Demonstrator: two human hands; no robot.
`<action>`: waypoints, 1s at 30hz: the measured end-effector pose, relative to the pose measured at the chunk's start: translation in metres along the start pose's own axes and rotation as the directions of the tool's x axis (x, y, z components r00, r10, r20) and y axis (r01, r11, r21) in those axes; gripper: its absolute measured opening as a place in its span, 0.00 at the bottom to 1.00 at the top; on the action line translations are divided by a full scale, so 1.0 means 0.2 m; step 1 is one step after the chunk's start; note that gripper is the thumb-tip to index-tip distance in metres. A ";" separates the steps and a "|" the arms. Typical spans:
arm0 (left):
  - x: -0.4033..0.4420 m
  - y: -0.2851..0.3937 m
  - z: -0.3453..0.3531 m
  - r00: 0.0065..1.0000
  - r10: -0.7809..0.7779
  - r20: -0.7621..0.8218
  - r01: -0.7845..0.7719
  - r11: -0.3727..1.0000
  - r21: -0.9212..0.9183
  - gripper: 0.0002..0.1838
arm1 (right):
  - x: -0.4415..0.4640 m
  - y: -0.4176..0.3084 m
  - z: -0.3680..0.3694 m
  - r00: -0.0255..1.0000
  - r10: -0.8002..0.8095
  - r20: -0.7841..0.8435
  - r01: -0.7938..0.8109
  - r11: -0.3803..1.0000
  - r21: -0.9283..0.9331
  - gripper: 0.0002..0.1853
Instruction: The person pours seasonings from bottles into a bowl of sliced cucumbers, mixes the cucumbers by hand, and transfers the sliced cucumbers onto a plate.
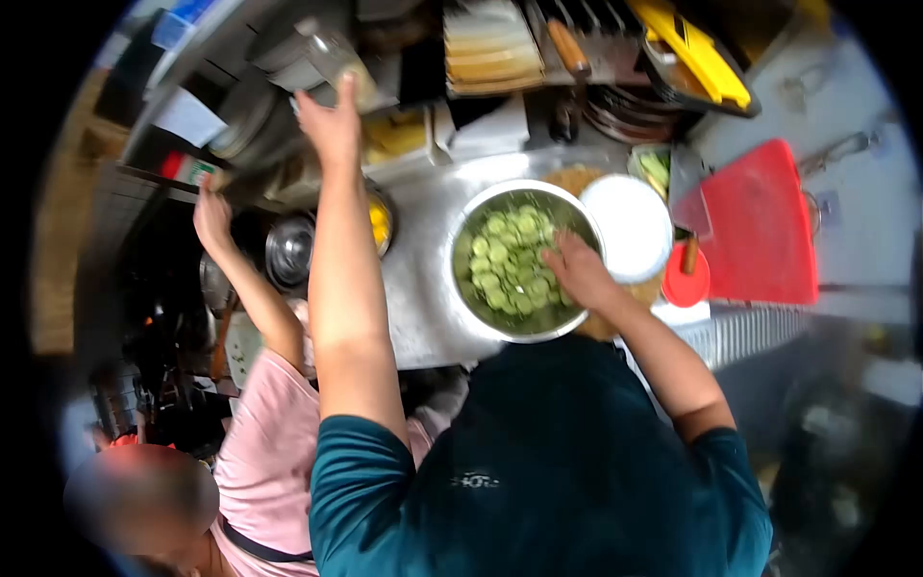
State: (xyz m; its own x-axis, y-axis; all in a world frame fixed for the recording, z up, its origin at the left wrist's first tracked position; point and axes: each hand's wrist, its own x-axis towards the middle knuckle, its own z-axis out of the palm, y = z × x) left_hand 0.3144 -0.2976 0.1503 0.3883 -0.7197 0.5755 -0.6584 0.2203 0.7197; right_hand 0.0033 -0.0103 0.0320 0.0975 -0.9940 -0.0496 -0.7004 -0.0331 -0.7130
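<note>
My left hand (329, 127) is stretched out over the shelf at the upper left, thumb and fingers apart, beside a clear jar (332, 56). Blur hides whether it touches the jar. A large steel bowl (460, 300) of sliced cucumber (505, 260) stands on the metal counter in front of me. Inside the right part of that bowl is my right hand (583, 273), its fingers loosely spread and slightly bent at the slices. I see nothing clearly held in it.
A white round lid or plate (627, 229), a red container (686, 277) and a red cutting board (760, 226) are at the right. Above them lies a yellow slicer (694, 50). Close on my left, a co-worker in pink (269, 452) reaches forward with one arm (252, 279).
</note>
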 end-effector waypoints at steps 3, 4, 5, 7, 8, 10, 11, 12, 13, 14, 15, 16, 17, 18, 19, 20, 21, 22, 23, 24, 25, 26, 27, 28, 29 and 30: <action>-0.50 0.33 -0.23 0.975 -0.096 0.201 0.145 0.958 -0.246 0.30 | -0.04 0.06 -0.03 0.923 0.378 0.069 -0.364 0.803 0.472 0.37; -0.68 0.33 -0.25 0.937 -0.066 0.343 0.148 0.965 -0.217 0.27 | -0.04 -0.07 -0.13 0.827 0.471 0.306 -0.502 0.375 0.779 0.42; -0.87 0.32 -0.27 0.878 -0.036 0.477 0.143 0.971 -0.190 0.24 | -0.06 -0.11 -0.17 0.795 0.505 0.336 -0.529 0.305 0.792 0.44; -1.17 0.40 -0.31 0.677 -0.110 0.728 0.226 0.972 -0.063 0.24 | -0.08 -0.14 -0.21 0.728 0.563 0.391 -0.563 0.165 0.810 0.47; -1.28 0.31 -0.27 0.638 -0.137 0.758 0.205 0.979 0.004 0.27 | -0.09 -0.11 -0.18 0.726 0.544 0.421 -0.568 0.128 0.813 0.47; -1.47 0.13 -0.19 0.573 -0.266 0.775 0.259 0.956 0.137 0.32 | -0.08 -0.11 -0.14 0.677 0.585 0.446 -0.594 0.077 0.801 0.45; -1.53 0.07 -0.14 0.547 -0.361 0.755 0.332 0.922 0.200 0.33 | -0.05 -0.11 -0.11 0.657 0.602 0.455 -0.602 0.054 0.797 0.44; -1.56 0.04 -0.11 0.511 -0.455 0.730 0.405 0.876 0.262 0.36 | 0.01 -0.08 -0.07 0.608 0.598 0.522 -0.623 -0.048 0.781 0.38; -1.57 0.08 -0.11 0.426 -0.516 0.743 0.566 0.793 0.226 0.36 | 0.05 -0.09 -0.04 0.563 0.615 0.552 -0.672 -0.048 0.739 0.36; -1.56 0.13 -0.09 0.339 -0.556 0.759 0.706 0.684 0.186 0.37 | 0.10 -0.10 -0.02 0.523 0.628 0.576 -0.715 -0.045 0.698 0.33; -1.56 0.17 -0.08 0.248 -0.578 0.777 0.821 0.551 0.148 0.38 | 0.13 -0.10 -0.01 0.484 0.640 0.597 -0.754 -0.042 0.656 0.31; -1.59 0.19 -0.05 0.219 -0.618 0.755 0.867 0.479 0.141 0.35 | 0.15 -0.05 0.03 0.526 0.557 0.642 -0.726 -0.099 0.680 0.29; -1.61 0.20 -0.06 0.235 -0.554 0.799 0.888 0.457 0.056 0.34 | 0.17 0.02 0.11 0.568 0.468 0.677 -0.701 -0.157 0.696 0.28; -1.61 0.22 -0.07 0.175 -0.558 0.811 0.945 0.327 0.021 0.33 | 0.19 0.02 0.11 0.609 0.375 0.698 -0.674 -0.218 0.706 0.26; -1.61 0.24 -0.07 0.112 -0.554 0.825 0.982 0.187 -0.008 0.31 | 0.20 0.03 0.11 0.644 0.343 0.684 -0.666 -0.188 0.722 0.27; -1.63 0.23 -0.09 0.103 -0.510 0.854 0.991 0.128 -0.043 0.31 | 0.19 0.04 0.12 0.670 0.313 0.674 -0.660 -0.164 0.733 0.27; -1.63 0.22 -0.10 0.102 -0.462 0.881 0.994 0.068 -0.080 0.30 | 0.19 0.01 0.10 0.697 0.279 0.661 -0.653 -0.136 0.745 0.27; -1.62 0.20 -0.10 0.106 -0.413 0.905 0.994 0.007 -0.113 0.30 | 0.19 0.00 0.07 0.697 0.281 0.659 -0.681 -0.028 0.732 0.30; -1.61 0.18 -0.12 0.061 -0.364 0.929 0.991 -0.088 -0.100 0.29 | 0.19 -0.02 0.05 0.724 0.283 0.630 -0.666 0.044 0.745 0.32; -1.57 0.18 -0.14 0.019 -0.310 0.950 0.980 -0.183 -0.079 0.29 | 0.17 -0.09 -0.01 0.748 0.284 0.600 -0.647 0.114 0.754 0.33; -1.54 0.18 -0.16 -0.019 -0.252 0.968 0.960 -0.275 -0.052 0.29 | 0.16 -0.16 -0.08 0.772 0.282 0.569 -0.626 0.184 0.758 0.35; -1.51 0.19 -0.17 -0.020 -0.326 0.945 0.972 -0.229 -0.058 0.30 | 0.15 -0.24 -0.15 0.766 0.312 0.561 -0.632 0.212 0.745 0.34; -1.44 0.33 -0.22 0.049 -0.485 0.873 0.997 -0.033 -0.075 0.34 | 0.15 -0.24 -0.20 0.775 0.316 0.548 -0.627 0.272 0.730 0.35; -1.44 0.32 -0.21 0.092 -0.525 0.846 0.994 0.095 -0.049 0.35 | 0.16 -0.21 -0.25 0.784 0.319 0.533 -0.619 0.333 0.712 0.36; -1.43 0.30 -0.20 0.141 -0.560 0.816 0.976 0.216 -0.020 0.37 | 0.17 -0.19 -0.28 0.793 0.319 0.520 -0.610 0.395 0.687 0.37; -1.43 0.28 -0.19 0.192 -0.588 0.786 0.944 0.329 0.015 0.38 | 0.19 -0.14 -0.23 0.801 0.423 0.424 -0.579 0.368 0.727 0.37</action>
State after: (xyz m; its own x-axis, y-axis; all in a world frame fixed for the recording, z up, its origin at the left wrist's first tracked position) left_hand 0.1913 -0.0545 0.0414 -0.0452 -0.7854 -0.6173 0.1405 -0.6168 0.7745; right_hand -0.0056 -0.0521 0.0830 0.0813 -0.7657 -0.6380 0.2002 0.6396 -0.7422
